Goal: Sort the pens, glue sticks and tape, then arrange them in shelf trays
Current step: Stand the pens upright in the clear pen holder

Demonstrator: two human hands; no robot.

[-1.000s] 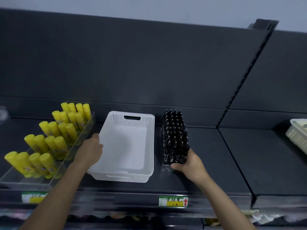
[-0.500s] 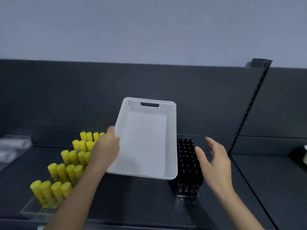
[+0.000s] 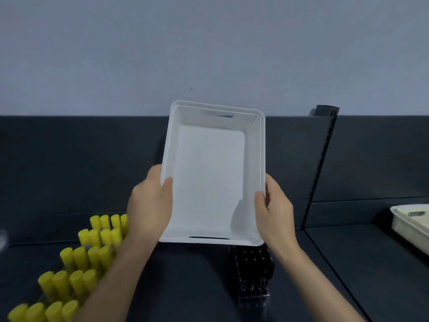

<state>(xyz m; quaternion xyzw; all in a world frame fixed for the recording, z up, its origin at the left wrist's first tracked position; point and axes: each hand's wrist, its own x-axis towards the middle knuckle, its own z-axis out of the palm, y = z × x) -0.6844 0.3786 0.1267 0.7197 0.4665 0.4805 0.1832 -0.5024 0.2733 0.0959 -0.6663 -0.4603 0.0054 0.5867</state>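
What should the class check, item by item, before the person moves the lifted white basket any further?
1. Both hands grip the white basket: left hand and right hand on opposite sides: ok.
2. Basket empty: ok.
3. Basket lifted off the shelf: ok.
4. Glue sticks upright in their tray: ok.
5. Black pens upright, below the basket's near edge: ok.
6. Where the basket goes next: cannot tell.

glue sticks left, pens right
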